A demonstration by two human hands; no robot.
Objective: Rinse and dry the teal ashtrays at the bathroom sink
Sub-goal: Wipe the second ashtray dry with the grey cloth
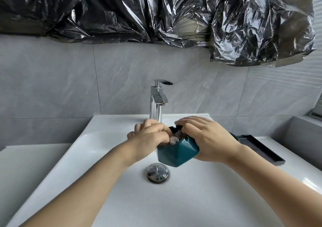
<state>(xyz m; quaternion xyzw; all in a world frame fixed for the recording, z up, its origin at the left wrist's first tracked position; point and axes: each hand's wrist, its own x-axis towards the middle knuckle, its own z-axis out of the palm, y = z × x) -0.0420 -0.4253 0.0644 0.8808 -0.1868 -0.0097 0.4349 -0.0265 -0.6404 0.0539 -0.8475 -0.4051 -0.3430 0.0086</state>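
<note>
Head view. The teal ashtray (176, 152) was held above the white sink (97, 157), at about 1 o'clock from the drain stopper (158, 173) and just in front of the chrome tap (157, 101), from which no water could be seen running. The right hand (205, 138) gripped it from 3 o'clock, fingers curled over the far rim. The left hand (149, 135) came in from 9 o'clock, its fingers curled on a brownish cloth (172, 138) pressed into the bowl, so the opening faced up and slightly toward the left hand; drying appeared under way. The ashtray's blocky form showed no evident long axis. A dark tray (261, 148) lay on the worktop at 3 o'clock. No brand, label or legible writing was visible.
</note>
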